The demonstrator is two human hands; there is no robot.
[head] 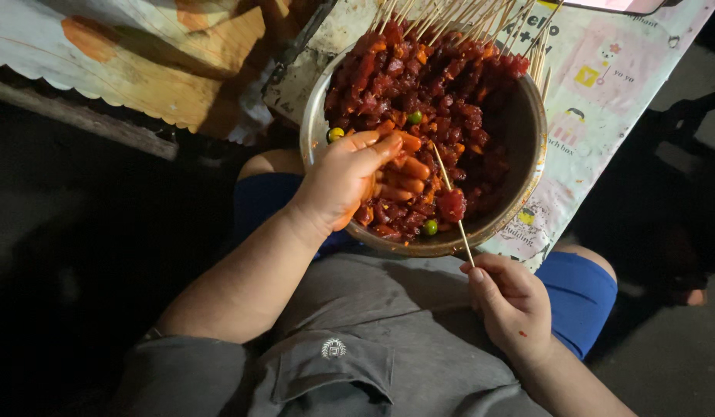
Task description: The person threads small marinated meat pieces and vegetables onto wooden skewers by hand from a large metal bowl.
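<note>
Skewer, bamboo, with one red meat cube, over metal bowl.

The skewer [452,202] is pinched at its lower end by the right hand [510,301], tip slanted into the bowl [532,116] of red marinated meat [435,85]. The left hand [343,179] is curled among the pieces, fingers [400,166] sauce-coated, closed loosely on meat. Loaded skewers [458,19] are propped on the far rim. Each cube is best centred on the point, fingertips kept aside.

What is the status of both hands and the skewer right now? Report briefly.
Left hand in metal bowl, fingers on red marinated meat. Right hand pinching skewer, one chunk threaded. Nothing in the way.
</note>
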